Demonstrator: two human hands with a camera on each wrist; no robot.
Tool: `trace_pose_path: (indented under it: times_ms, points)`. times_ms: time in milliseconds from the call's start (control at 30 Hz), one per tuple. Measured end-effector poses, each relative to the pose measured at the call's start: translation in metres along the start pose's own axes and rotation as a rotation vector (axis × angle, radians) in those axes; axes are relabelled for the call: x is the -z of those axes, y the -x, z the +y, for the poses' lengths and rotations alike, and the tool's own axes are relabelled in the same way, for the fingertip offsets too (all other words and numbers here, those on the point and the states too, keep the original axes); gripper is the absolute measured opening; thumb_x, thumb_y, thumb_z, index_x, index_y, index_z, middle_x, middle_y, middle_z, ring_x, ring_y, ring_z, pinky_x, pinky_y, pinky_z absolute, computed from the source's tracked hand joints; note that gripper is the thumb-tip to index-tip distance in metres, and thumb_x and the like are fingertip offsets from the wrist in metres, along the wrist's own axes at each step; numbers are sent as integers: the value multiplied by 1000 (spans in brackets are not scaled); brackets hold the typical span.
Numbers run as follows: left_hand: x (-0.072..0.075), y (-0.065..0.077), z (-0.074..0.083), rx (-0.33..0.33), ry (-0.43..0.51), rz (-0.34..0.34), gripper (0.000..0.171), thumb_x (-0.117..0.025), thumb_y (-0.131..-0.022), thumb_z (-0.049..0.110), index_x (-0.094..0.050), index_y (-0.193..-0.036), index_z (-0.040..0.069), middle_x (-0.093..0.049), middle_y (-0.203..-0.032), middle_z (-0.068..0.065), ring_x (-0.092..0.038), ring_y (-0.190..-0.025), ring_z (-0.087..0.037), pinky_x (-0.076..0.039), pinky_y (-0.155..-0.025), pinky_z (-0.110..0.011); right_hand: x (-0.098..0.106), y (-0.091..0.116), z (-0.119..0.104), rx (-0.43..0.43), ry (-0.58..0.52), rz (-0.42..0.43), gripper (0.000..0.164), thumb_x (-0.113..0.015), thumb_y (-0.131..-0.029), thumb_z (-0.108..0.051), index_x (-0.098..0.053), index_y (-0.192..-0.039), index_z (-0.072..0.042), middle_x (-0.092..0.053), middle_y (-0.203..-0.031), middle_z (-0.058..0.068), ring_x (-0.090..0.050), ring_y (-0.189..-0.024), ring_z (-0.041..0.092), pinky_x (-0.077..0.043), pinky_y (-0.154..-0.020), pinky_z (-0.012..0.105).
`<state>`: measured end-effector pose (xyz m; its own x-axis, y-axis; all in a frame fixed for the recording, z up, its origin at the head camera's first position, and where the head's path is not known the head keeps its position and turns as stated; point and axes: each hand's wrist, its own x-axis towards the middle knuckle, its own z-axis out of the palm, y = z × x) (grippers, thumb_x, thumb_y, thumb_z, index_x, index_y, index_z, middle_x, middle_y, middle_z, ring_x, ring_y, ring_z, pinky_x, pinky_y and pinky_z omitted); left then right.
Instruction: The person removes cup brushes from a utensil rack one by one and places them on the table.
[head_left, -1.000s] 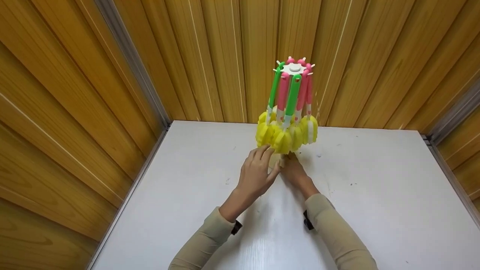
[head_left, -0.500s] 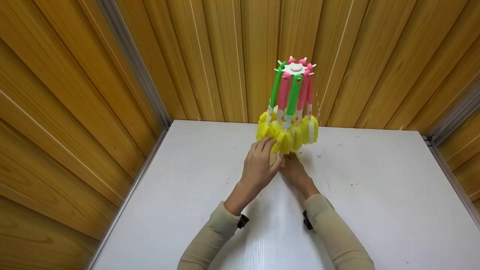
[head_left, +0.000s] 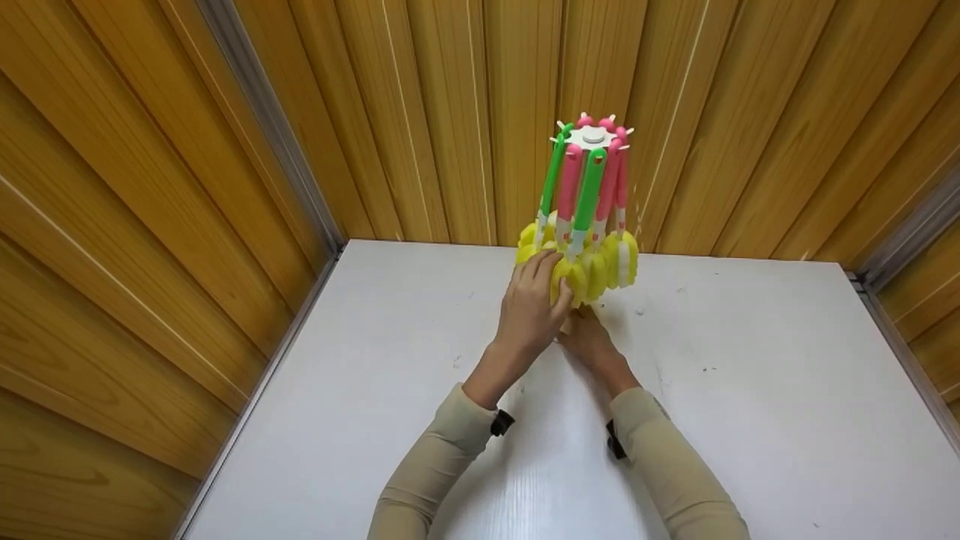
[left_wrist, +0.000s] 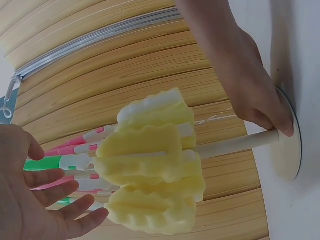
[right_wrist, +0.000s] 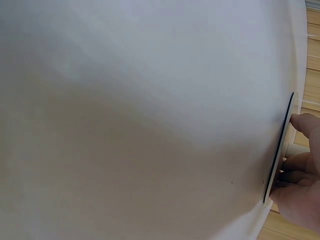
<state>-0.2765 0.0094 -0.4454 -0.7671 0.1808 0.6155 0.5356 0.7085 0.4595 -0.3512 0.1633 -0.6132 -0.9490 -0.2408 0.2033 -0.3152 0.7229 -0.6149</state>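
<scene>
from above, we can't make out the base: sponge heads (head_left: 596, 274) and the right hand (left_wrist: 257, 97) cover it, and in the right wrist view that hand is cut off by the frame. there we see its thumb and fingers curled about the foot of the stand (left_wrist: 235, 145), on the disc. the left hand (head_left: 529, 304) is open, fingers spread beside the brushes; whether it touches them, we can't tell. the stand is upright on the bench (head_left: 750, 412), toward the back, pink and green handles (head_left: 589, 187) up, yellow heads pointing down.
</scene>
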Motion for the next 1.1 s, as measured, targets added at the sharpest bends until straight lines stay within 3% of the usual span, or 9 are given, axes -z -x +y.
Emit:
trace_pose_path:
  times_ms: [133,300,500,633,833,1100]
  points:
    - [2,-10,0,21,25,7,35,-59,-99,15,-62,-133,6,-61,-138,-9,-58,-124,-26,-49,-105,-36,3,0,0,-84,-1,-68,79,-67,-98,-13,-19,-159,0,-25,-164,17,-25,-149,29,-19,-123,46]
    - [3,-22,-3,32,40,0,35,-56,-100,14,-61,-134,6,-61,-138,-10,-58,-124,-26,-47,-106,-34,4,0,1,-118,14,-105,80,-65,-99,-13,-15,-161,0,-18,-167,18,-20,-152,30,-19,-123,47]
    - [4,-33,-8,38,94,6,35,-56,-101,10,-58,-135,3,-62,-135,-10,-60,-119,-24,-49,-104,-32,5,1,3,-144,39,-132,78,-63,-101,-18,-16,-160,3,-19,-166,22,-23,-151,36,-23,-121,50]
    - [3,-37,-9,31,104,8,33,-55,-101,9,-59,-133,2,-64,-131,-11,-62,-111,-23,-52,-97,-31,5,1,5,-153,30,-136,77,-62,-101,-18,-17,-159,4,-19,-166,22,-25,-150,36,-24,-121,51]
    - [0,-45,-6,49,159,-10,34,-56,-101,6,-58,-134,0,-64,-128,-13,-63,-118,-24,-52,-99,-32,4,1,6,-174,-8,-133,74,-61,-102,-19,-19,-160,1,-21,-166,18,-26,-150,33,-22,-122,51]
    - [-3,-56,-9,85,157,-7,36,-58,-104,13,-58,-138,1,-67,-126,-12,-67,-113,-20,-55,-92,-26,5,3,2,-209,-51,-138,74,-61,-102,-20,-20,-160,-2,-23,-166,16,-28,-149,33,-21,-122,52]
